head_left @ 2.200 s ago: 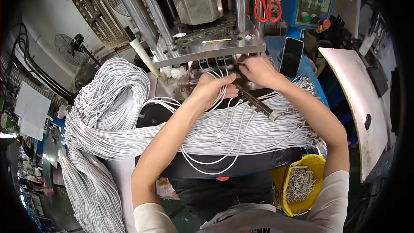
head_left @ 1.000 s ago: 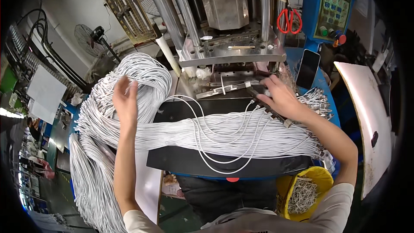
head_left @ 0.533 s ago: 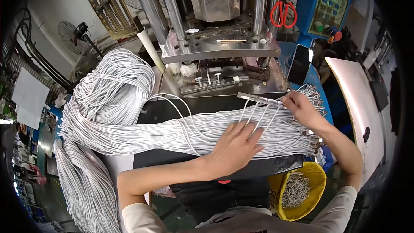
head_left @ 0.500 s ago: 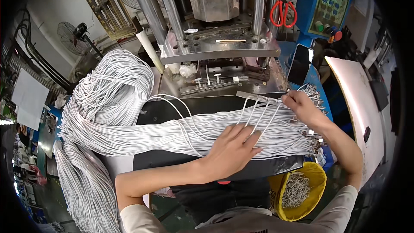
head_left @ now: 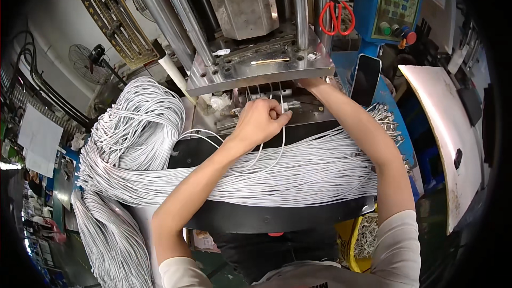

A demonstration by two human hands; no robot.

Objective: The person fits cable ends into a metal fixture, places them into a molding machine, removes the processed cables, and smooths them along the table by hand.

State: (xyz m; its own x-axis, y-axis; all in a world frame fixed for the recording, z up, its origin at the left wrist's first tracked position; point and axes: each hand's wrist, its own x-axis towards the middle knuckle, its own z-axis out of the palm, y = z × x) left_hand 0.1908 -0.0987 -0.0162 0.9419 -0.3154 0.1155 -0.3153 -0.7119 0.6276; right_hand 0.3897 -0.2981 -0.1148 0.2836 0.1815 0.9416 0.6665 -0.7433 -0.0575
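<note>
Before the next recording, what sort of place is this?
Probably a cable-making factory workshop: a large steel-columned press, a blue, boxy control panel and a thick bundle of white cables show it.

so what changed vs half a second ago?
Left hand left the bundle and moved forward to cables by the press. Right hand moved forward from over the bundle, now partly hidden under the press plate; whether it let go of the bar can't be seen. Bundle, scissors, phone: same places.
</note>
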